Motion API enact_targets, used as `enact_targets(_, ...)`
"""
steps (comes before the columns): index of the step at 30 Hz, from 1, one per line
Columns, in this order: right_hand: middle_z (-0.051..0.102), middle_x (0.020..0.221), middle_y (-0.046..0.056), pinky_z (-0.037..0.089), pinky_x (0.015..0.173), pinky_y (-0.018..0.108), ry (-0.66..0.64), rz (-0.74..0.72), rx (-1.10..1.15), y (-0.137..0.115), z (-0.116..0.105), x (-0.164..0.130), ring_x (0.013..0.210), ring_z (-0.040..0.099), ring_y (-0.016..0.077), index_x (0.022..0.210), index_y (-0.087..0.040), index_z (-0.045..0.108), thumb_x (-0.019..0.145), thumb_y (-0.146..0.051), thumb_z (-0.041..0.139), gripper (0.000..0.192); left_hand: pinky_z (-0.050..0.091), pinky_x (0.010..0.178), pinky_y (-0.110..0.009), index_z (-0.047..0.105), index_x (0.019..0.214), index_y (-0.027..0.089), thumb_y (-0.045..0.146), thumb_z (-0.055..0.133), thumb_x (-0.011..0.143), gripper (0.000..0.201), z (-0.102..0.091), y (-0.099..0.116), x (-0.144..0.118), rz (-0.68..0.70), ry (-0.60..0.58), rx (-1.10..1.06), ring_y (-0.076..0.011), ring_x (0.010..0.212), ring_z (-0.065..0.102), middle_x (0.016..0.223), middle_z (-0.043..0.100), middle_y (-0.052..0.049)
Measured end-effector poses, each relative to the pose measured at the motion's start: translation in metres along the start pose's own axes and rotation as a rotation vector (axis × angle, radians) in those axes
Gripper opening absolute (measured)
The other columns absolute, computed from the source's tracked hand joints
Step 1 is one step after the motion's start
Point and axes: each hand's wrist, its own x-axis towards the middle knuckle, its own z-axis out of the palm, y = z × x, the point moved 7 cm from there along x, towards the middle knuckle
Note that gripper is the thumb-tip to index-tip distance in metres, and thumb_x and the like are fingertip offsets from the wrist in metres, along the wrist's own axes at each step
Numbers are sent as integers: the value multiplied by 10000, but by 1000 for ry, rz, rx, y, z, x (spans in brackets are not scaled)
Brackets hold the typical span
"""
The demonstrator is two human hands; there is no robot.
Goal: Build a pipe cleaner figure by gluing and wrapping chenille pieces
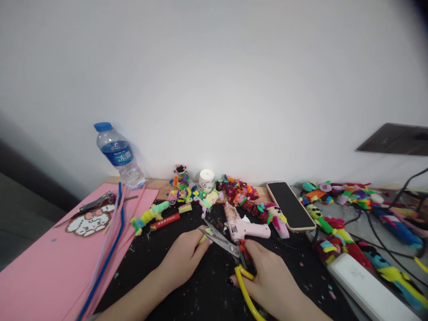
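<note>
My right hand (267,272) grips a pair of scissors (223,243) with yellow and red handles, its blades spread apart and pointing up to the left. In my left hand (182,254) the fingers are pinched on a small pale yellow fuzzy piece (206,234), which sits between the scissor blades. Just beyond the scissors lies a pale pink glue gun (245,227) with a stained nozzle. A red lighter-like stick with white print (165,221) rests above my left hand, beside a yellow-green pipe-cleaner figure (150,216).
Pink sheets (36,267) with long pipe cleaners (103,263) cover the left. A water bottle (118,156) leans on the wall near a white paper cup (206,179). On the right are a phone (290,206), a white power bank (368,287), cables and several colourful pipe-cleaner figures (347,240).
</note>
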Motion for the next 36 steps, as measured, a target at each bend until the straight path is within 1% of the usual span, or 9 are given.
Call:
enact_targets(5,618,803,25,351,587,245,-4,-2,34,-1,0,-1,679,572,186,770,-199,537,676,-333,670,211,383,661,-261,501,781,190,262,339,913,221,1,1,0,-12,-14,22,-176,695,549,782,615,-36)
enact_targets(8,602,718,12,319,554,234,-9,-19,25,-1,0,0,616,538,162,715,-196,527,700,-320,650,176,390,689,-264,510,824,193,269,323,924,225,1,2,0,-9,-30,-3,-179,735,560,833,628,-37)
enact_targets(11,580,658,0,285,522,228,-7,-28,11,1,1,1,560,493,139,668,-191,511,704,-309,644,182,391,695,-263,511,833,194,272,320,927,228,1,3,0,-8,-36,-9,-179,747,564,844,631,-33)
enact_targets(19,583,634,-6,262,503,226,-40,-15,63,7,8,1,530,446,120,637,-187,486,706,-332,637,220,383,659,-247,507,789,189,281,323,927,248,2,2,0,5,-24,8,-166,701,551,786,617,-18)
enact_targets(22,574,643,-7,269,508,231,-40,-24,55,4,6,1,538,452,128,654,-194,478,722,-316,610,192,379,652,-247,506,795,189,279,322,927,244,1,2,-1,8,-20,29,-167,704,553,792,619,-18)
enact_targets(25,594,718,1,299,542,240,-22,-15,35,1,2,1,597,501,155,722,-204,492,696,-299,625,165,382,655,-253,504,806,190,279,311,931,246,0,0,-1,0,-11,50,-172,708,559,793,619,-20)
enact_targets(30,621,885,24,350,606,264,-24,19,33,0,0,-1,713,572,206,878,-218,506,639,-321,677,312,387,651,-276,507,779,186,257,296,929,269,1,-2,-2,-6,-22,156,-193,708,577,786,624,-42)
enact_targets(33,628,904,30,356,611,268,-27,17,16,-1,0,-2,734,588,221,904,-218,515,650,-342,676,324,395,655,-287,523,800,184,254,286,931,279,3,0,-3,11,-49,212,-205,710,592,789,634,-52)
enact_targets(36,637,879,33,348,606,268,-31,2,-21,-1,0,-1,738,593,228,880,-214,541,671,-361,666,284,404,668,-298,538,831,183,248,279,933,286,5,2,-3,31,-77,264,-219,737,608,801,644,-57)
